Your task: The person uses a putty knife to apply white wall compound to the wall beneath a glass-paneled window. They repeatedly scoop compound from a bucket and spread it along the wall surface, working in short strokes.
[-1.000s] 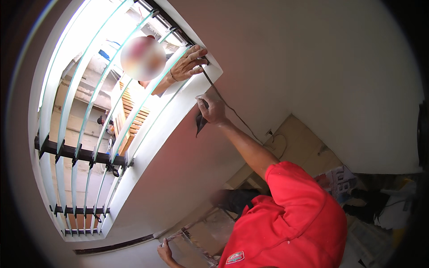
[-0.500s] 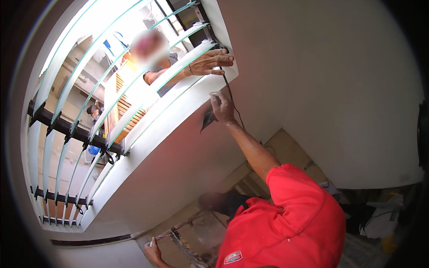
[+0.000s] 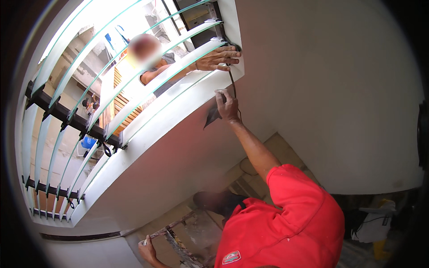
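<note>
Neither of the wearer's own hands is in view, so their grip cannot be told. Below, a person in red (image 3: 286, 219) reaches one raised hand (image 3: 229, 106) to the sill of the window (image 3: 134, 111), closed on a black cable (image 3: 232, 82) and a dark flat tool (image 3: 212, 117). The cable runs up the wall (image 3: 321, 89) edge to the frame corner. A second person's outside hand (image 3: 218, 58) lies flat on that corner, touching the cable. The person in red grips a ladder (image 3: 176, 241) with the lower hand (image 3: 147, 251).

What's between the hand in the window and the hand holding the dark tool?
A black cable, running down the white wall edge from the other person's hand to the right hand. Head view.
</note>
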`<state>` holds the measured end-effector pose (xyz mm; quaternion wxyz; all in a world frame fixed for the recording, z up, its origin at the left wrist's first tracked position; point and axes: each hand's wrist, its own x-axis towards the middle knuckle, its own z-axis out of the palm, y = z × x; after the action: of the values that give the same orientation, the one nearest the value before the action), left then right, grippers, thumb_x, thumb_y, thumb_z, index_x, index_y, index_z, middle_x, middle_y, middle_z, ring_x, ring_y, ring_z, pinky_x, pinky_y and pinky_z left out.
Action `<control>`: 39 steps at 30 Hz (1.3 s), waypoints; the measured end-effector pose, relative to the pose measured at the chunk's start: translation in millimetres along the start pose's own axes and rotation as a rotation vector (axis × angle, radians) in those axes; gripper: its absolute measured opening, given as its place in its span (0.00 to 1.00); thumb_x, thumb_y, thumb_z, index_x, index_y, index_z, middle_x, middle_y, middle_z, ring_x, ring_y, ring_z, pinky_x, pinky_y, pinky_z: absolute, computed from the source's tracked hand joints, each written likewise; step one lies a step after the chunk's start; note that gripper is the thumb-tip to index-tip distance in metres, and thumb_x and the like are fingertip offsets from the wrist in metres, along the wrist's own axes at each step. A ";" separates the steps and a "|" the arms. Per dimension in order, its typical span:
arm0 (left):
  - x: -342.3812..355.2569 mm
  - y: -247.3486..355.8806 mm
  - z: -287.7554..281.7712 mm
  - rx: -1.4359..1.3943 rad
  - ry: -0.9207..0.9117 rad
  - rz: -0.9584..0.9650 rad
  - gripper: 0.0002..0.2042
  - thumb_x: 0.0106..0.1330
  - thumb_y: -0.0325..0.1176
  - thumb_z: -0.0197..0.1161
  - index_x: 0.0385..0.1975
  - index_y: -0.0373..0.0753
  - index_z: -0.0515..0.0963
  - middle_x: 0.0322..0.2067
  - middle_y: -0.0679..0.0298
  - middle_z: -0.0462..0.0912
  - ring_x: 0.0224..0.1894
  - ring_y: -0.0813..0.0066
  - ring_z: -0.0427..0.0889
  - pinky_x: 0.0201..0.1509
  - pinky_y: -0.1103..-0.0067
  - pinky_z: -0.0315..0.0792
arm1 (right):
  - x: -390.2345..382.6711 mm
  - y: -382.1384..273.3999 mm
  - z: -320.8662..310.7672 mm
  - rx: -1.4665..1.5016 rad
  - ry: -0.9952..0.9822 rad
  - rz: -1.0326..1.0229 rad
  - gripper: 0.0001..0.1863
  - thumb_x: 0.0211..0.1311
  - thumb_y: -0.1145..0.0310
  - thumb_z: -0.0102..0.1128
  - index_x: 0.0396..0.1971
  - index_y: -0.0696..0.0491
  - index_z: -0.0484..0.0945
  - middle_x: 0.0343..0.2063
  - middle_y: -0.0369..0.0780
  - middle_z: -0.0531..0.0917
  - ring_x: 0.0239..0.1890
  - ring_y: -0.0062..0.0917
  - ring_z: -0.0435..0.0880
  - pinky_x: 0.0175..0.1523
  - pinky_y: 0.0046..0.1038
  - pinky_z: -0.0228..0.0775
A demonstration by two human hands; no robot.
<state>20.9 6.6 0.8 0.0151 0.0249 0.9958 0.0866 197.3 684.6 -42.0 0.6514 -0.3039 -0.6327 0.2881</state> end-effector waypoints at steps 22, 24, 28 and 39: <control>-11.9 23.8 -13.9 -0.060 -0.016 -0.125 0.31 0.60 0.59 0.70 0.45 0.32 0.81 0.42 0.41 0.86 0.48 0.41 0.85 0.51 0.55 0.77 | 214.4 -195.1 -100.4 0.042 0.418 -0.492 0.14 0.67 0.67 0.66 0.40 0.62 0.76 0.35 0.44 0.82 0.34 0.26 0.84 0.38 0.28 0.83; -14.6 24.2 -18.9 -0.054 -0.013 -0.149 0.32 0.60 0.60 0.70 0.48 0.34 0.81 0.44 0.44 0.87 0.49 0.43 0.85 0.54 0.57 0.77 | 211.5 -236.4 -70.4 -0.127 0.394 -0.628 0.09 0.70 0.71 0.62 0.44 0.60 0.77 0.33 0.43 0.84 0.36 0.26 0.86 0.42 0.28 0.86; -15.5 26.9 -24.9 -0.101 -0.041 -0.209 0.32 0.58 0.61 0.71 0.46 0.34 0.82 0.43 0.46 0.87 0.48 0.45 0.86 0.53 0.58 0.77 | 85.0 -261.8 22.8 0.030 -0.463 -0.303 0.10 0.74 0.68 0.59 0.48 0.57 0.81 0.31 0.38 0.86 0.31 0.18 0.83 0.38 0.22 0.80; -14.7 27.0 -30.1 -0.091 -0.058 -0.197 0.34 0.57 0.62 0.71 0.47 0.34 0.83 0.44 0.46 0.88 0.49 0.46 0.86 0.54 0.59 0.78 | -122.6 -299.8 273.8 0.728 -0.898 0.906 0.25 0.75 0.47 0.54 0.31 0.57 0.78 0.22 0.36 0.77 0.21 0.20 0.76 0.27 0.26 0.69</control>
<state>35.8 27.2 35.5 0.0535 -0.0714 0.9876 0.1292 -83.2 405.3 110.5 0.2063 -0.1526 -0.5152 0.8178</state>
